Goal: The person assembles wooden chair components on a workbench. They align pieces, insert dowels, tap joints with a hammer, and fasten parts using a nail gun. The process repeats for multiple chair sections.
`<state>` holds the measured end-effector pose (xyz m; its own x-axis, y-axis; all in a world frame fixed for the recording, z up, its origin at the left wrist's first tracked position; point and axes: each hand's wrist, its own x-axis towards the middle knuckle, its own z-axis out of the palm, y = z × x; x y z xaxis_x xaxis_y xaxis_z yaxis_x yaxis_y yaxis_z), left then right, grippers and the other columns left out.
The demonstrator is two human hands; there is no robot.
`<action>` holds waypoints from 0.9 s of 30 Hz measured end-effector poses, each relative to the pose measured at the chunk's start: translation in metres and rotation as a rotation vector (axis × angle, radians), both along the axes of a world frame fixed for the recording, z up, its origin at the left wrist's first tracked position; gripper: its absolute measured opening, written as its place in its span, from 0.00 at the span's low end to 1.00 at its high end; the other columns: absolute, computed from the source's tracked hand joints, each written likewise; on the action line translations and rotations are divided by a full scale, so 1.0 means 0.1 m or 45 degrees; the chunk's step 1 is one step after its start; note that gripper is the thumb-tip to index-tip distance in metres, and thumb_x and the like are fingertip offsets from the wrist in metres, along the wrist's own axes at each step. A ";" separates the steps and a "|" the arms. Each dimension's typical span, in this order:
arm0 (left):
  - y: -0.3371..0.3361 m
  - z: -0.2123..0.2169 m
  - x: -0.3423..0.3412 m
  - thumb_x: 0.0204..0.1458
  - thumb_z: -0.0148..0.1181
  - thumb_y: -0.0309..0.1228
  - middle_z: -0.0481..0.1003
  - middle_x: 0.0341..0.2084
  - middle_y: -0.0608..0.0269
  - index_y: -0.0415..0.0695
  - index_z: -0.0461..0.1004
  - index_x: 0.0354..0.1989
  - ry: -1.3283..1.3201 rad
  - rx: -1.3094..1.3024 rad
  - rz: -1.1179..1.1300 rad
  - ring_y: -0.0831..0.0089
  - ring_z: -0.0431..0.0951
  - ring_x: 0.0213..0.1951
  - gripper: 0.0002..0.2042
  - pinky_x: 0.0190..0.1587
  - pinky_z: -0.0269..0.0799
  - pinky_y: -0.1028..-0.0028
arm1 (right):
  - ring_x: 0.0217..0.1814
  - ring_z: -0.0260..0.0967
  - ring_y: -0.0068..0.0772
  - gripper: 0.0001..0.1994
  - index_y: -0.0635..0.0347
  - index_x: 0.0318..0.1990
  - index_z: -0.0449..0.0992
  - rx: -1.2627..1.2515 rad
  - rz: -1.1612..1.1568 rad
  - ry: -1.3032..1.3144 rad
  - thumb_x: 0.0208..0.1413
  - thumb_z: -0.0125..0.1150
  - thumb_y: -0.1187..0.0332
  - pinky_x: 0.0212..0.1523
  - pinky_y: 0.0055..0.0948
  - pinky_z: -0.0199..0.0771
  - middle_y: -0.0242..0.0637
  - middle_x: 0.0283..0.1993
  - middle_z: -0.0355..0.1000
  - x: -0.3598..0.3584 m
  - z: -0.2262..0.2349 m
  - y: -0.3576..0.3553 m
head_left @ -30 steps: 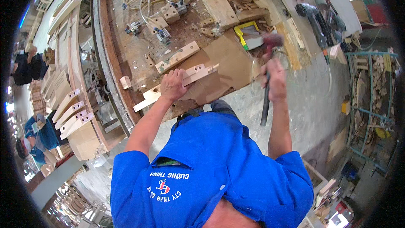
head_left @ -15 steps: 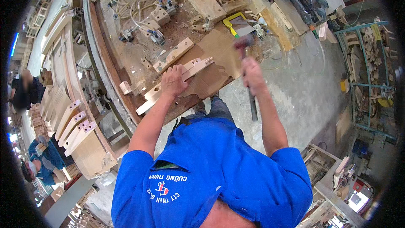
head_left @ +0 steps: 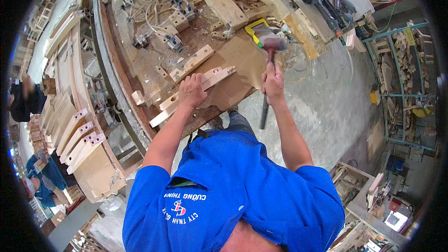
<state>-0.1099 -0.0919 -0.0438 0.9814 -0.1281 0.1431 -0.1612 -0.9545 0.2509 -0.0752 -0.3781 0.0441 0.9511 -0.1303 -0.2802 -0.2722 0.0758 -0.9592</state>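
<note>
My left hand [head_left: 192, 91] presses flat on a long pale wooden piece [head_left: 216, 75] that lies on the workbench [head_left: 140, 70]. My right hand [head_left: 273, 81] is shut on the dark handle of a mallet [head_left: 271, 44], its reddish head raised above the bench's right end, over a brown board [head_left: 238, 65]. A second notched wooden piece [head_left: 193, 61] lies just beyond my left hand.
Clamps, hoses and wooden blocks [head_left: 163, 14] crowd the back of the bench. A yellow-framed tool [head_left: 254, 30] lies behind the mallet. Power tools [head_left: 326, 4] rest on a grey table at the right. Curved wooden parts [head_left: 74, 135] stack at the left, near other people [head_left: 23, 98].
The mallet has stayed raised in my right hand while its head shifted toward the bench. My left hand has kept pressing on the wooden piece.
</note>
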 end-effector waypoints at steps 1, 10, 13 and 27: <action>-0.06 0.05 0.05 0.45 0.75 0.48 0.76 0.39 0.59 0.46 0.73 0.49 0.012 -0.016 -0.036 0.59 0.78 0.44 0.28 0.44 0.73 0.60 | 0.15 0.54 0.18 0.12 0.55 0.52 0.71 -0.085 -0.195 -0.156 0.77 0.46 0.58 0.13 0.27 0.54 0.24 0.22 0.61 0.01 -0.14 0.02; -0.05 0.07 0.05 0.43 0.75 0.47 0.76 0.39 0.59 0.47 0.73 0.48 0.022 0.006 0.003 0.59 0.78 0.44 0.27 0.44 0.72 0.59 | 0.16 0.58 0.18 0.15 0.55 0.53 0.72 -0.101 0.318 0.268 0.76 0.46 0.54 0.12 0.28 0.56 0.26 0.24 0.63 -0.02 -0.36 -0.24; -0.19 0.10 0.14 0.42 0.76 0.46 0.76 0.39 0.58 0.47 0.73 0.47 0.016 -0.040 -0.036 0.58 0.78 0.44 0.27 0.44 0.72 0.58 | 0.14 0.57 0.19 0.16 0.55 0.49 0.73 -0.584 0.110 -0.384 0.75 0.47 0.53 0.11 0.29 0.57 0.27 0.23 0.64 -0.01 -0.91 -0.27; -0.10 0.20 0.18 0.40 0.71 0.39 0.75 0.43 0.50 0.44 0.71 0.49 0.419 0.047 0.118 0.48 0.78 0.47 0.27 0.48 0.75 0.53 | 0.57 0.76 0.63 0.24 0.58 0.67 0.71 -1.062 0.455 -0.427 0.64 0.56 0.65 0.58 0.55 0.74 0.60 0.52 0.78 1.84 -0.25 -0.23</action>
<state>-0.0924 -0.1020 -0.0236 0.9819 -0.0353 -0.1861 0.0106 -0.9707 0.2400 0.1089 -0.4015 0.0188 0.9868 0.1481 0.0649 0.1508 -0.6988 -0.6992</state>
